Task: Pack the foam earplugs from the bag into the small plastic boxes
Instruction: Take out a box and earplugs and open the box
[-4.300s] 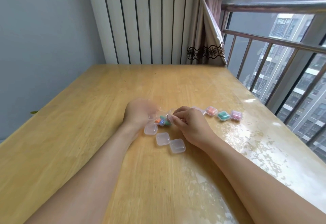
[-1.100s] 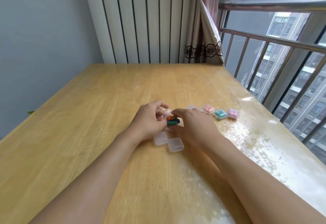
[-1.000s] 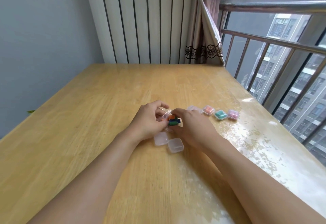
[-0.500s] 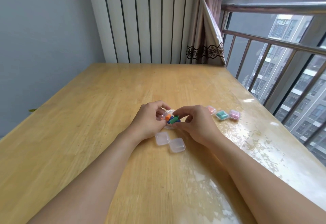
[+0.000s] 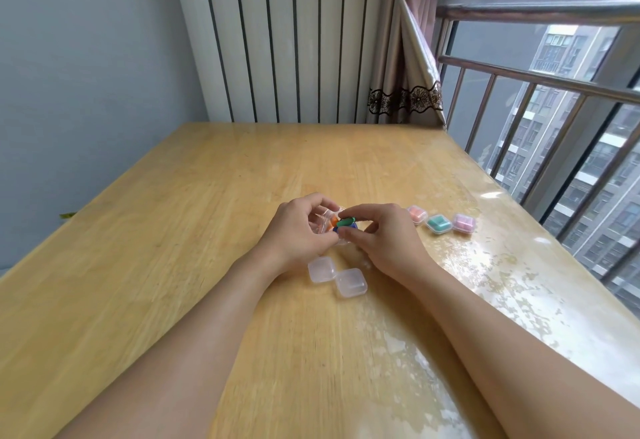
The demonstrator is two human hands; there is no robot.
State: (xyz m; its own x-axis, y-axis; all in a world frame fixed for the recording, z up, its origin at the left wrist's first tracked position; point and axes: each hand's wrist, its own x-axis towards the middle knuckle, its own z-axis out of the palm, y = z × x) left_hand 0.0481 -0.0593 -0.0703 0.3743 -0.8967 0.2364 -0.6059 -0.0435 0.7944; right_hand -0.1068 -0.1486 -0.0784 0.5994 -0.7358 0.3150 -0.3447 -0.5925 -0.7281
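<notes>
My left hand [image 5: 298, 231] grips the clear bag [image 5: 327, 225]; my right hand [image 5: 384, 234] pinches a green earplug [image 5: 346, 221] at its mouth. A hasty tug could spill plugs beside the bag. Two empty boxes [image 5: 337, 277] wait just nearer than the bag on the tabletop [image 5: 207, 196]. The bag's remaining contents are mostly hidden behind my fingers.
</notes>
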